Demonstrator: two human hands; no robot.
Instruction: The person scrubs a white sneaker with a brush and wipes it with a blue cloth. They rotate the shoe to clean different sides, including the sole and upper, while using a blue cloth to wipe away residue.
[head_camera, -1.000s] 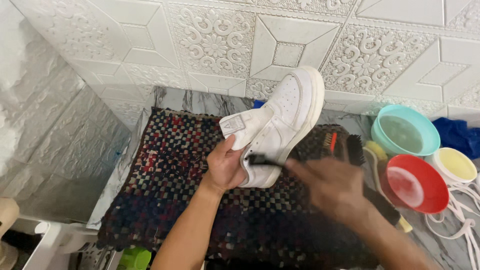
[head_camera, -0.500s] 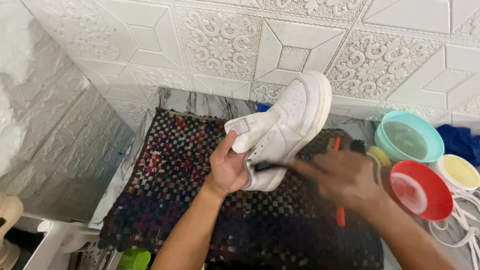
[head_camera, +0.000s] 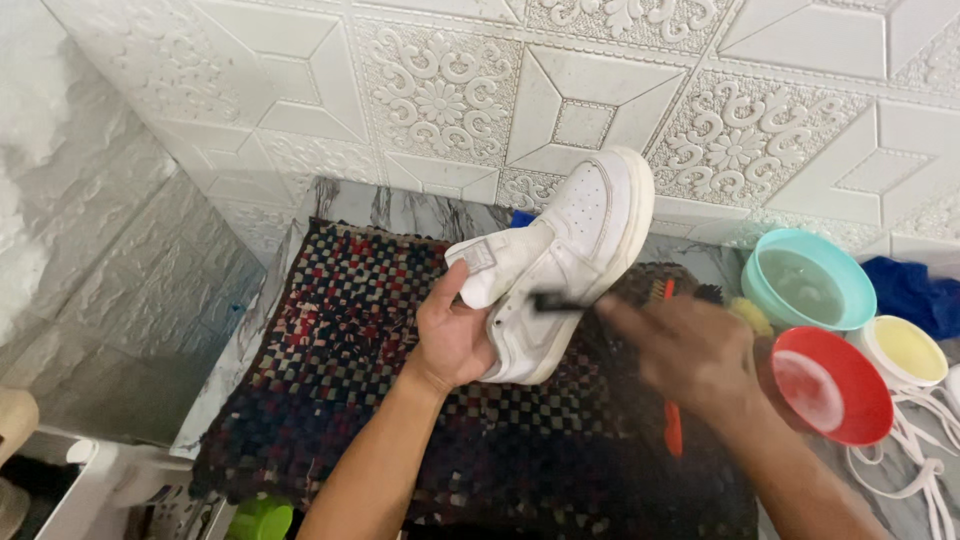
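A white sneaker (head_camera: 585, 235) is held up over a dark woven mat (head_camera: 340, 350), toe pointing up toward the wall. My left hand (head_camera: 450, 335) grips its heel end, thumb on the loose tongue. My right hand (head_camera: 690, 355), blurred by motion, holds a small black brush (head_camera: 555, 302) whose head presses on the shoe's side.
A teal bowl of water (head_camera: 808, 285), a red bowl (head_camera: 830, 385) and a yellow-white bowl (head_camera: 908, 350) stand at the right. White laces (head_camera: 915, 455) lie beside them, a blue cloth (head_camera: 915, 290) behind. An orange-handled brush (head_camera: 672, 425) rests on the mat. Embossed white tiles form the wall.
My right hand has kept shifting back and forth with the brush along the shoe's side. The left hand holds the sneaker in nearly the same place.
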